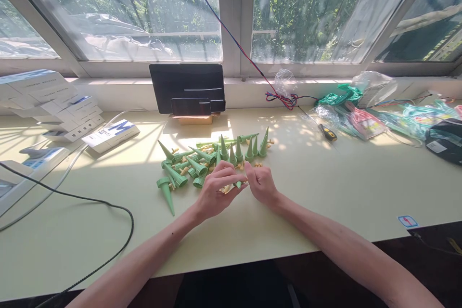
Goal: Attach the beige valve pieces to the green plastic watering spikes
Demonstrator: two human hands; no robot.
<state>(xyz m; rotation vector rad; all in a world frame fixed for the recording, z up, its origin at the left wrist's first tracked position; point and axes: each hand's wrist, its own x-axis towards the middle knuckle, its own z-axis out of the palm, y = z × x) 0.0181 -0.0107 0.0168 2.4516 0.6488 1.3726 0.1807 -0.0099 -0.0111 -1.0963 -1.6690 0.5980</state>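
Over the front of a pile of green plastic watering spikes, my left hand is closed, thumb and fingers pinching a green spike of which only a small part shows. Close beside it my right hand is curled shut with the thumb on top; whatever lies inside its fingers is hidden. Small yellow valve pieces lie among the spikes. Several spikes stand upright behind my hands, tips up. One loose spike rests at the left front of the pile, pointing toward me.
A tablet with a phone before it leans on a stand under the window. White boxes and a power strip sit left, with a black cable. A screwdriver and plastic bags lie right.
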